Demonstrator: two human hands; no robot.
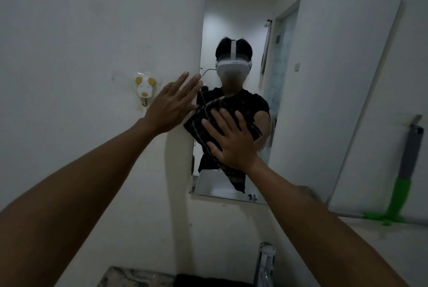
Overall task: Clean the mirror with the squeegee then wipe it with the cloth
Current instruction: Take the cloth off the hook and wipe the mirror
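A tall narrow mirror hangs on the white wall ahead. My right hand lies flat with spread fingers on a dark plaid cloth, pressing it against the lower half of the glass; a corner of the cloth hangs down below my wrist. My left hand is flat and open, fingers together, resting on the wall at the mirror's left edge and holding nothing. The squeegee, with a green and grey handle, leans against the wall on a ledge at the far right, away from both hands.
A small white and yellow animal-shaped wall hook sits left of the mirror. A chrome tap rises at the bottom, beside a marbled counter edge. The mirror reflects a person wearing a headset and a doorway behind.
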